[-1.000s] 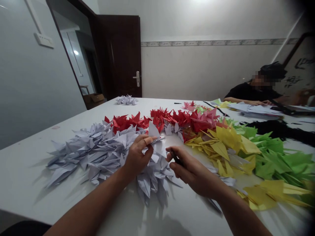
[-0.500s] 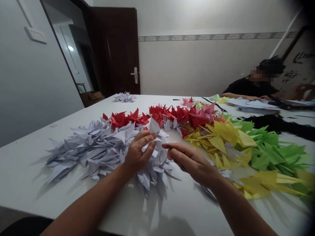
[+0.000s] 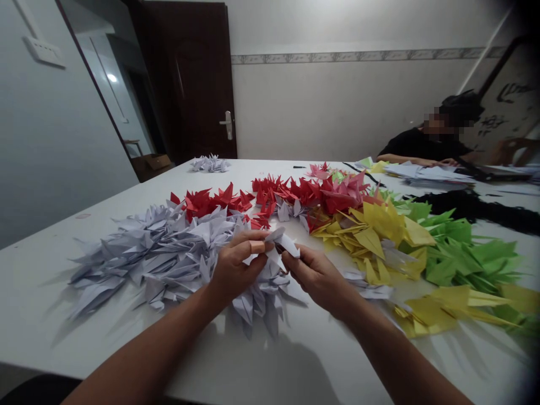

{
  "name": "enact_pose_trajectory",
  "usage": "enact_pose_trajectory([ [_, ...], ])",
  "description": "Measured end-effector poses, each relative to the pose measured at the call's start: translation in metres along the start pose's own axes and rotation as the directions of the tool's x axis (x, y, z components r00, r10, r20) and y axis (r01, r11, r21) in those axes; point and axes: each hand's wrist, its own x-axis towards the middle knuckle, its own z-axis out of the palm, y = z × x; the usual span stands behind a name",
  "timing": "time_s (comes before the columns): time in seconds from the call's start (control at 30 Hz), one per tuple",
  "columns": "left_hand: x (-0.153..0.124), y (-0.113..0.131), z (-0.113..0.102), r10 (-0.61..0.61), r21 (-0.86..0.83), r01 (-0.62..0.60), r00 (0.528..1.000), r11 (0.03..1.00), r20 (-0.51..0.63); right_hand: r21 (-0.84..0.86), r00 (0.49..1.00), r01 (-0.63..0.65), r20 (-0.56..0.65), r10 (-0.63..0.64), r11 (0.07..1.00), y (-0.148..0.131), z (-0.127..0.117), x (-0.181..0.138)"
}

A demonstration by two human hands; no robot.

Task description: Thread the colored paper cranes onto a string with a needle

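**Stock on white table point(image 3: 50, 315), left to right**

1. Heap of white folded paper cranes point(image 3: 160, 250): near left, its right edge under the hands.
2. Left hand point(image 3: 236, 269): grip closed, thumb and forefinger pinching the left end of item 3.
3. Small white folded paper piece point(image 3: 287, 242): held between the hands, just above the heap. Its long axis runs left to right, with the right end dipping slightly. Which end is the tip cannot be told.
4. Right hand point(image 3: 318, 275): grip closed, fingertips on the right end of item 3.
5. Red folded paper heap point(image 3: 295, 194): far centre.
6. Yellow folded paper heap point(image 3: 379, 230): right.
7. Green folded paper heap point(image 3: 464, 253): further right.
8. Another person point(image 3: 422, 149): seated at the far right.

Step, as judged: shaping a fold in item 3. The next move calls for a steady left pinch while the right fingertips work the crease.
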Motion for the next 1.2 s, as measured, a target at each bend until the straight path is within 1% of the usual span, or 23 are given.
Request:
enact_pose_trajectory([
  [0.1,0.0002,0.0024,-0.0001,0.001,0.002,-0.001,1.0,1.0,0.019,0.011,1.0,0.005,-0.002,-0.005,1.0,0.0008,0.0008,0.0009],
  [0.33,0.0005,0.0023,-0.0005,-0.001,-0.006,0.001,1.0,1.0,0.004,0.131,0.999,-0.041,0.004,0.041,0.991,0.0004,0.0029,0.0005],
  [0.57,-0.0005,0.0026,0.0006,0.024,-0.006,-0.024,0.999,1.0,0.027,0.093,0.999,-0.037,0.01,0.036,0.995,0.0031,0.0022,0.0029],
  [0.83,-0.0001,0.0031,0.0,0.011,-0.028,-0.01,1.0,1.0,0.019,0.144,0.999,-0.04,0.013,0.039,0.989,0.0019,0.0018,0.0007],
  [1.0,-0.0005,0.0038,0.0001,0.021,-0.031,-0.021,0.999,0.999,0.03,0.134,0.999,-0.049,0.004,0.049,0.99,0.0029,0.0025,0.0004],
  [1.1,0.0004,0.0032,-0.0012,-0.001,-0.005,0.002,1.0,1.0,0.029,0.112,0.999,-0.051,0.019,0.05,0.992,0.0046,0.0021,0.0008],
  [1.2,0.002,-0.0003,-0.0041,-0.035,0.049,0.034,0.999,0.998,0.004,0.083,0.998,-0.041,0.049,0.037,0.996,0.0052,0.0005,0.0015],
])
